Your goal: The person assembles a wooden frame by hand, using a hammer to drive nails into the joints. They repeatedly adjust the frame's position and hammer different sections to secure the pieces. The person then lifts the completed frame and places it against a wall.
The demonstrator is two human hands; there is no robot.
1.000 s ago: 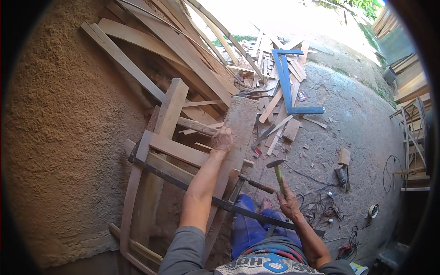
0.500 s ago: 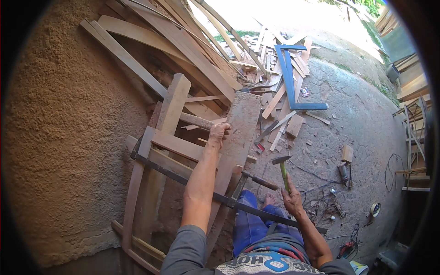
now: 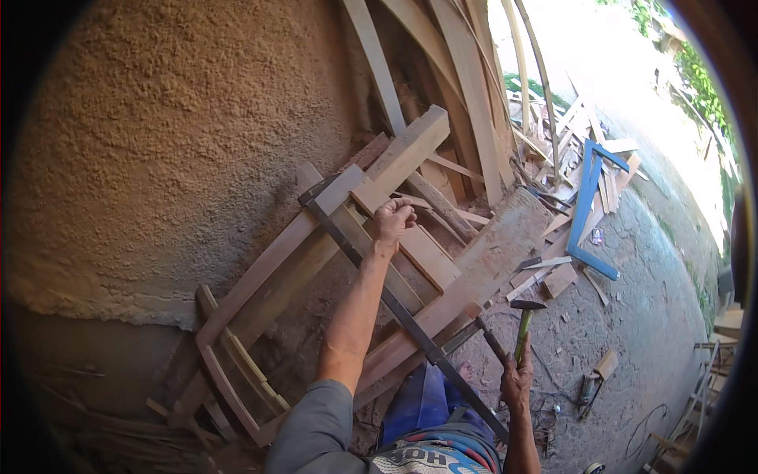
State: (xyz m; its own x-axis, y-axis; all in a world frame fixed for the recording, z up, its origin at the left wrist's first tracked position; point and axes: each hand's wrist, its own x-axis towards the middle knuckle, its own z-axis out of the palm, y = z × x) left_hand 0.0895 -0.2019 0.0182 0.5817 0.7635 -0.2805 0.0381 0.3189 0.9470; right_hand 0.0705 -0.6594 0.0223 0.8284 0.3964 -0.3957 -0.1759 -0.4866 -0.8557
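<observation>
Hammer (image 3: 523, 325) inside right grip (image 3: 517, 381), head (image 3: 527, 305) jutting forward

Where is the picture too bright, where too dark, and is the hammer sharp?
Head view: glare bleaches the ground at upper right; same view: corners go black around the fisheye circle; same view: the hammer in the right hand looks fairly sharp.

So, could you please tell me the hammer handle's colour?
The hammer handle is green, clearest in the head view.
</observation>
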